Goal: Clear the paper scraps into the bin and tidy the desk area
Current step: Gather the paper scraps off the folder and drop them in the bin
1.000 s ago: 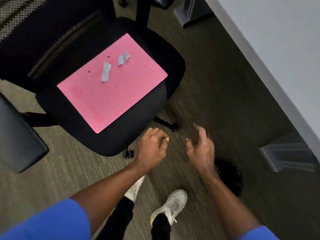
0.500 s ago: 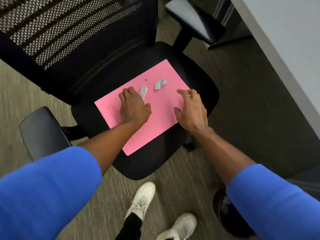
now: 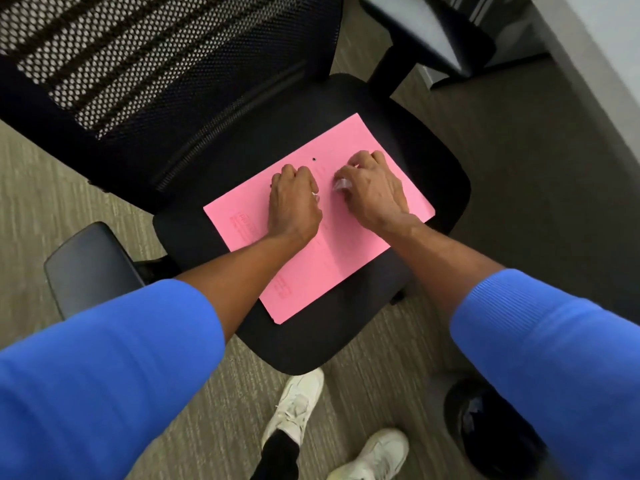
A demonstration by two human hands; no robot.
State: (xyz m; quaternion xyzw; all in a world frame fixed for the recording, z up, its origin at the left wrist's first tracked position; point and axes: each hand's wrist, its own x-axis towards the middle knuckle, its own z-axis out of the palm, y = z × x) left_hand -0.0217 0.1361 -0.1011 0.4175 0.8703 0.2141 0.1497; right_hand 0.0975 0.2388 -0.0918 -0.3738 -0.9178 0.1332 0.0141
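Your left hand [image 3: 294, 206] and right hand [image 3: 372, 192] each clenched a paper scrap [image 3: 341, 184] on the pink sheet [image 3: 332, 258]; binning remained.

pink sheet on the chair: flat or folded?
Flat: the pink sheet lies spread on the chair seat, three corners visible, both hands on it.

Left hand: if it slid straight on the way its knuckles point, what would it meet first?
Probably bare pink sheet, then its far edge and the black seat; the mesh backrest lies beyond. The left hand seems low on the paper, though depth is unclear.
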